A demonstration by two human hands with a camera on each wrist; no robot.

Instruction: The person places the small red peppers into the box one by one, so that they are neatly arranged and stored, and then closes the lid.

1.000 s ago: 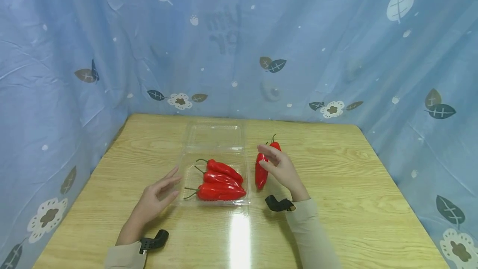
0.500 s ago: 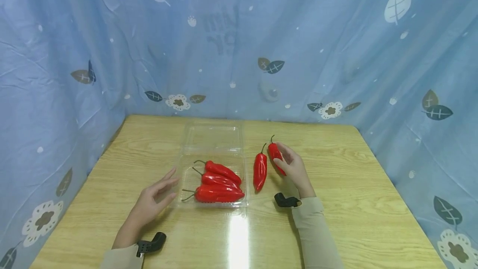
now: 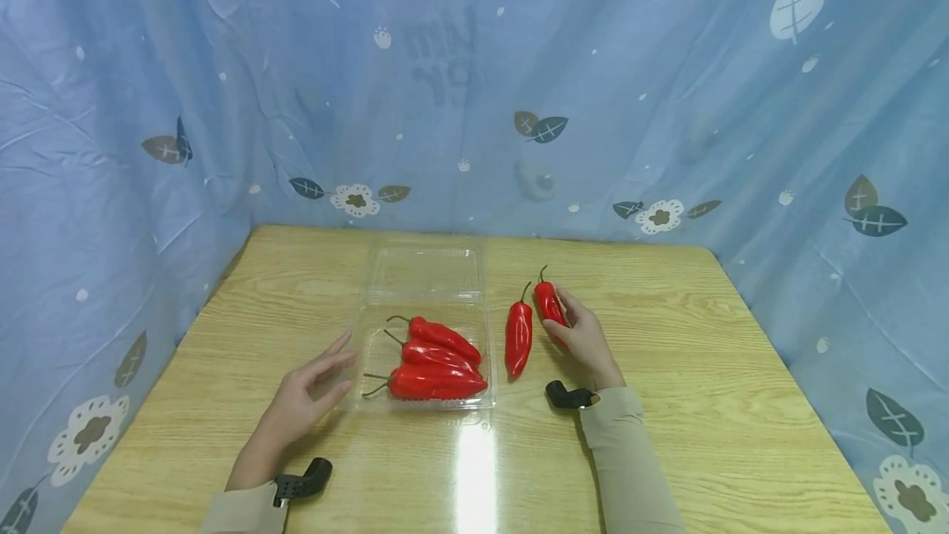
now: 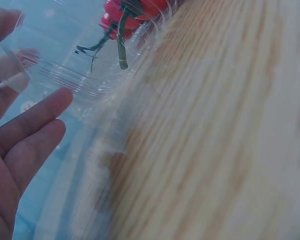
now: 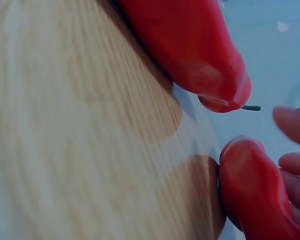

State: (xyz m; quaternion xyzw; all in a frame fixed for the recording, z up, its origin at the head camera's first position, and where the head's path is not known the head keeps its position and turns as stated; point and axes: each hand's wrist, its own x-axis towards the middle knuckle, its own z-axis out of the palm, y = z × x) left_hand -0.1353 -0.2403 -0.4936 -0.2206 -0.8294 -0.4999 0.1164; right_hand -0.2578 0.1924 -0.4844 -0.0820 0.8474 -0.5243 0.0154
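A red chili pepper (image 3: 550, 303) lies at the right of the group, my right hand (image 3: 586, 343) around its lower part. The thumb is on its left side, the fingers on its right. In the right wrist view a gap shows between the thumb (image 5: 292, 125) and this pepper (image 5: 255, 195). A second loose red pepper (image 3: 519, 339) lies just left of it. Several red peppers (image 3: 437, 381) lie side by side in a clear plastic clamshell box (image 3: 423, 297), stems leftward. My left hand (image 3: 300, 402) is beside the box's left wall, fingers extended and holding nothing.
The box's hinged lid (image 3: 426, 270) lies folded back toward the far table edge. All of this stands on a wood-grain table (image 3: 667, 336). A blue patterned curtain (image 3: 474, 105) hangs behind and at both sides.
My right hand has moved right, from over the left loose pepper to around the right one. The left hand and the peppers in the box have stayed in place.
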